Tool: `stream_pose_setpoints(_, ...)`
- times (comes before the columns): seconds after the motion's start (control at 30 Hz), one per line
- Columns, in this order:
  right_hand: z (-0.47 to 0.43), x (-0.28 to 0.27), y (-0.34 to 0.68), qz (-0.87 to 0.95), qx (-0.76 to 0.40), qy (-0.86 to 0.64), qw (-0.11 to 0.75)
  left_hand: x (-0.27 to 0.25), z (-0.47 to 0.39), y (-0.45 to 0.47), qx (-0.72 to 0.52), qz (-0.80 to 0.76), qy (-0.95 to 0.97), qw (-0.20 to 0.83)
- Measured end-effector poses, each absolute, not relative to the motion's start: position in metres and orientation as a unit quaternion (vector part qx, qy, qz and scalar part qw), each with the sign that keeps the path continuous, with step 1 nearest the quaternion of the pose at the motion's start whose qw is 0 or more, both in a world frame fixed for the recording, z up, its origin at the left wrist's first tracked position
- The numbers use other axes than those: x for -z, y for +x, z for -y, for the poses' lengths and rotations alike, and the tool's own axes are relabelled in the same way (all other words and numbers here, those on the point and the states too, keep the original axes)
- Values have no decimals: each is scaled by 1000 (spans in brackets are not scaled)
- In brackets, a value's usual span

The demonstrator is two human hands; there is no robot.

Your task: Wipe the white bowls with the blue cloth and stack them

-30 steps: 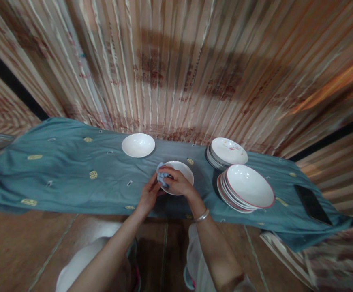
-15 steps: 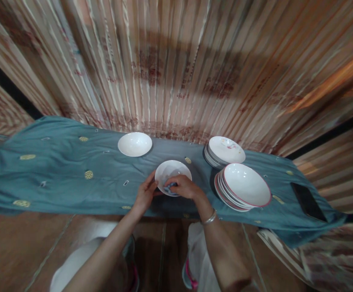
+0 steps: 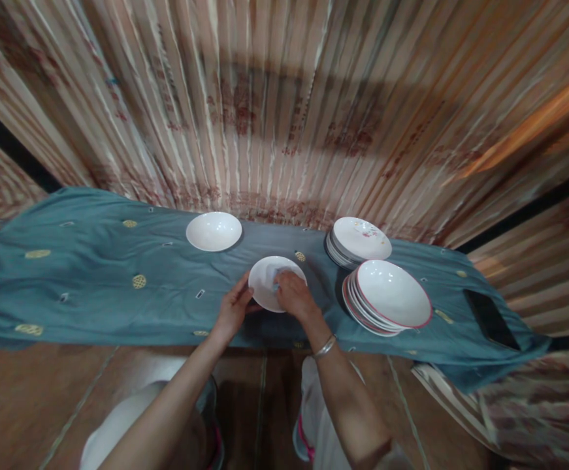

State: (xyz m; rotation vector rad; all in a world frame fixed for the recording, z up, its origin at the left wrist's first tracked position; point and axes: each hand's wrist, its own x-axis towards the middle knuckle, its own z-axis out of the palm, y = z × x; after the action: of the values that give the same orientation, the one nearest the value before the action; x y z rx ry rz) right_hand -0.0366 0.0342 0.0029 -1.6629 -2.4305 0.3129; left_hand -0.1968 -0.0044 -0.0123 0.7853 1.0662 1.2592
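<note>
A small white bowl is tilted slightly toward me over the front part of the table. My left hand grips its left rim, thumb on the near side and fingers beneath. Inside the bowl, my right hand, with a silver bangle on its wrist, presses a bluish cloth against the inner wall. The fingers are closed and cover most of the cloth. Another white bowl sits farther back to the left, apart from both hands.
To the right stand a stack of red-rimmed white bowls and, behind it, a stack of flower-patterned plates. A black phone lies near the right end of the teal tablecloth. A striped curtain hangs behind.
My right hand has moved the cloth from the near side of the bowl up toward its middle and far side. My left hand keeps its hold on the rim.
</note>
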Motion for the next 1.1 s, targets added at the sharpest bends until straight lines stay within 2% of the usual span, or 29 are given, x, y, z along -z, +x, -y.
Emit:
stream_pose_setpoints(0.23,-44,15,-39,828,-187,-494,187,18,3,-197,-551,-476,327,603)
stream_pose_setpoints(0.47,-49,3,-50,814,-285,-463,205,20,1,-197,-547,-488,324,598)
stream_pose_setpoints(0.63,-49,-3,-58,781,-330,-439,300,21,1,-197,-547,-480,324,605)
stream_pose_setpoints(0.73,-50,-4,-65,772,-305,-434,349,23,1,-197,-551,-477,327,601)
stream_pose_setpoints(0.83,-52,-4,-70,776,-251,-453,360,22,2,-196,-552,-471,333,601)
stream_pose_setpoints(0.97,-57,-6,-67,780,-174,-496,338,18,4,-196,-548,-464,344,605)
stream_pose_setpoints(1.1,-58,-11,-57,776,-114,-554,279,14,5,-196,-543,-461,349,609)
